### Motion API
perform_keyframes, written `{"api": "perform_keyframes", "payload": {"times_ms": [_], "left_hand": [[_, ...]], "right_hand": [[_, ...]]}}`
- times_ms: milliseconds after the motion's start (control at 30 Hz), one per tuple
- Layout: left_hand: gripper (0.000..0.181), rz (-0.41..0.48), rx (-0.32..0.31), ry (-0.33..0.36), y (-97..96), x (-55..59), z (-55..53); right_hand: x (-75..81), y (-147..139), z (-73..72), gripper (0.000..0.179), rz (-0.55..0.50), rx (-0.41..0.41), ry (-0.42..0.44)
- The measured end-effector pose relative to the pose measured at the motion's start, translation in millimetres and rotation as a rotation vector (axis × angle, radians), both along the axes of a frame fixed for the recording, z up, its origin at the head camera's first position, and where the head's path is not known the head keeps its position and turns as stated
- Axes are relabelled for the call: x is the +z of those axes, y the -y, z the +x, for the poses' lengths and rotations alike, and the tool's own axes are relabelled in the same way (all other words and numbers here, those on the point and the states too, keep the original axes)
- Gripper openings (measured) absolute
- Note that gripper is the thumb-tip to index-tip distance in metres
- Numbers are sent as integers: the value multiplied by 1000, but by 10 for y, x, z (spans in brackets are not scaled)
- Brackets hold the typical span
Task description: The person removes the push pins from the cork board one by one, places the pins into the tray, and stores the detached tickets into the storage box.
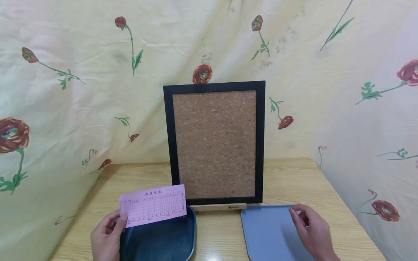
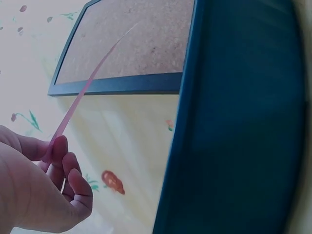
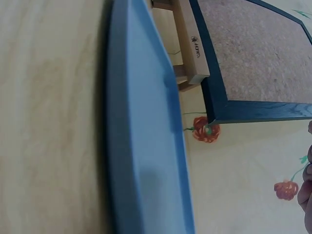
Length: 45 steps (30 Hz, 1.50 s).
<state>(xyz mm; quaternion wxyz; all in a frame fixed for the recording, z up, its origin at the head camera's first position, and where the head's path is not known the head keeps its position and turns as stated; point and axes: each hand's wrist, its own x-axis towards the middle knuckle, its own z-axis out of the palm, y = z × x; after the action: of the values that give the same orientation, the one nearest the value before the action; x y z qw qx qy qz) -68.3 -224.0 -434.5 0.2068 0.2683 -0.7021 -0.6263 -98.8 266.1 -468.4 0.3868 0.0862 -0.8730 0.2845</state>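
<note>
In the head view my left hand (image 1: 109,233) pinches a pink printed receipt slip (image 1: 153,204) by its lower left corner, thumb in front. The slip hangs above a dark blue tray (image 1: 160,241) and overlaps the lower left of a black-framed corkboard (image 1: 215,145). Seen edge-on in the left wrist view, the slip (image 2: 80,95) bends slightly. My right hand (image 1: 311,228) is over a light blue tray (image 1: 267,228), its thumb and index fingertips close together. Whether anything small sits between them cannot be made out; the right wrist view catches only finger edges.
The corkboard stands upright on a wooden easel base (image 1: 218,207) in the middle of the wood-grain table (image 1: 215,235). The two trays flank it in front. A flowered cloth (image 1: 147,108) hangs behind and along both sides.
</note>
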Motion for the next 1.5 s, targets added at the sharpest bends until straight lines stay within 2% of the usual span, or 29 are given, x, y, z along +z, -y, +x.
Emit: {"api": "perform_keyframes", "payload": {"times_ms": [100, 267, 533, 800, 1033, 1300, 1400, 1500], "left_hand": [[11, -23, -6, 37, 31, -25, 32], [13, -41, -4, 92, 70, -43, 70], [30, -172, -62, 181, 88, -90, 133], [24, -222, -58, 167, 98, -185, 133], [20, -251, -77, 139, 90, -246, 113], [20, -352, -56, 205, 51, -199, 100], [19, -393, -61, 194, 23, -172, 102], [17, -469, -68, 153, -15, -139, 103]], "right_hand": [[-49, -25, 43, 22, -1, 0, 11], [-139, -86, 74, 15, 1, 27, -31], [-168, -104, 131, 18, 9, -10, 7], [-202, -134, 157, 20, 11, -37, 20], [-207, -130, 167, 23, 6, -93, 93], [-180, -128, 194, 19, 25, -143, 144], [-160, -131, 204, 19, 50, -160, 182], [-147, -154, 200, 23, 85, -165, 185]]}}
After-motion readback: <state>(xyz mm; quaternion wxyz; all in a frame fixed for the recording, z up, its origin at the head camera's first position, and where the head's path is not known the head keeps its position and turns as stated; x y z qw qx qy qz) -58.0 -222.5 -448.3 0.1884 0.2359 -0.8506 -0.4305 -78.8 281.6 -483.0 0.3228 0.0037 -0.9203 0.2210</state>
